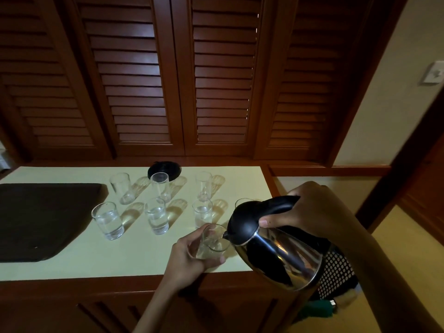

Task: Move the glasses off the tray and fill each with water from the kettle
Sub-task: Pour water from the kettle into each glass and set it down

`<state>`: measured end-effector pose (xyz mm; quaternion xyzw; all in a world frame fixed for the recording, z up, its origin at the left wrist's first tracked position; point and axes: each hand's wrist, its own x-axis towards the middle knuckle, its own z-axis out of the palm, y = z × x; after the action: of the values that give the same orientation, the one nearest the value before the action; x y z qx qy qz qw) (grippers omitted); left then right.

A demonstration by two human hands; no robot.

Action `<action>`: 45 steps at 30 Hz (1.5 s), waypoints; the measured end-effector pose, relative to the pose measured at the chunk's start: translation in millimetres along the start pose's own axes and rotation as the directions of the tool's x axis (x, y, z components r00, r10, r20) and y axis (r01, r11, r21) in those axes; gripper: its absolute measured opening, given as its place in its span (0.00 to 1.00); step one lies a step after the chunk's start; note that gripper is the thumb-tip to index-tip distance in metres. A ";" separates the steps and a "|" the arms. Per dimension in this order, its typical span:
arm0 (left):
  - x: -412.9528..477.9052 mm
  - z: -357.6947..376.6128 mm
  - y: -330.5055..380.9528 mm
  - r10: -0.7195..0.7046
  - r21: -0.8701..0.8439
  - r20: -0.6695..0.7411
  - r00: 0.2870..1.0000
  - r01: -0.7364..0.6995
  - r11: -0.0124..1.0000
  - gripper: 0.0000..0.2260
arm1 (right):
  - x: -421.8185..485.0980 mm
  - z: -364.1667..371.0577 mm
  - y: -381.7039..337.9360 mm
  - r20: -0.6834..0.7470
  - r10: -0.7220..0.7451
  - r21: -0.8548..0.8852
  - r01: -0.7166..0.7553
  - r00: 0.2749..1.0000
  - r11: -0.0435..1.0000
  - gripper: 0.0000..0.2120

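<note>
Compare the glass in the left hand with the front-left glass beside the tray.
The held glass is gripped by the left hand, the kettle spout at its rim; the front-left glass stands untouched. The held glass looks nearly empty; the front-left glass holds plenty of water. Both are clear tumblers off the tray.

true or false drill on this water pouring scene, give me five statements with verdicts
1. The right hand holds the shiny steel kettle with black lid and handle tilted toward a glass. True.
2. The left hand lies flat on the dark rectangular tray. False: it grips the clear tumbler glass at the kettle's spout.
3. Several glasses stand on the tray. False: none show on it; they stand on the cream countertop.
4. The front-left glass holds water. True.
5. The round black kettle base sits at the counter's near edge. False: it sits at the back, by the brown louvred doors.
</note>
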<state>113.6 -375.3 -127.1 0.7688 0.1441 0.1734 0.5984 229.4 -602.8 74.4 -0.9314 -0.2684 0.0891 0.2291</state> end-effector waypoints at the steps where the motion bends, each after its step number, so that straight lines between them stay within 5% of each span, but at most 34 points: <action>1: 0.2 -0.1 -0.3 -0.004 -0.002 0.002 1.000 0.004 1.000 0.36 | 0.0 -0.1 0.3 -0.002 -0.002 0.000 0.002 1.000 1.000 0.25; 29: -4.6 4.9 6.7 0.005 0.023 0.023 1.000 -0.006 1.000 0.35 | -7.0 -1.3 12.4 -0.037 0.011 0.042 -0.010 0.999 0.999 0.24; 36: -6.3 10.3 15.2 -0.009 0.012 0.009 1.000 0.009 1.000 0.32 | -13.9 0.4 28.8 -0.032 0.064 0.165 -0.058 0.997 0.985 0.32; 41: -7.0 11.6 25.1 0.009 0.054 -0.017 1.000 -0.008 0.999 0.33 | -26.9 3.9 48.6 -0.071 0.096 0.366 -0.064 0.993 0.928 0.21; 45: -0.8 7.4 37.7 -0.023 0.024 -0.045 0.999 0.024 0.999 0.33 | -35.4 6.3 68.4 -0.119 0.138 0.490 -0.063 0.983 0.869 0.25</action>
<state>116.6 -391.3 -92.2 0.7703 0.1687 0.1815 0.5876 229.3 -670.9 37.9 -0.8611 -0.1704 0.0950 0.4695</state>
